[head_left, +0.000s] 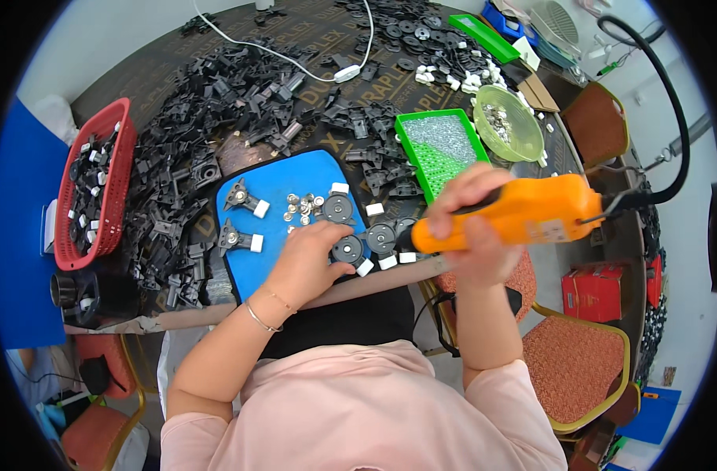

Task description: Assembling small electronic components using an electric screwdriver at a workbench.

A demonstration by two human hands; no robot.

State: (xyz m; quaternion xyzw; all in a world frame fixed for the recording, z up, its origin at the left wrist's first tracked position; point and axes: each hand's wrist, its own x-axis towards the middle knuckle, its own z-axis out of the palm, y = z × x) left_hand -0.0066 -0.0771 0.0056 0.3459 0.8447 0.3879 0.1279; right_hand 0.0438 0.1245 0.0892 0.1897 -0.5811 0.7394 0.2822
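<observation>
the right hand [486,257] is clamped on one orange power tool [523,210]. the left hand [310,250] sets thumb and fingers around a black disc [347,249] at the near-right edge of the blue mat [284,169]; whether it pinches cannot be told. caution: a loosely steadied disc may spin under tool torque. count: three clear discs, possibly another behind the tool; two black brackets [234,237]; silver pieces [302,208] overlap, uncountable.

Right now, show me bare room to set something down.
Bare: the blue mat above the metal pieces; also tabletop inside the bend of the white cord. Crowded: black parts left of the mat, and the mat's right edge, with dark discs by the left hand.
</observation>
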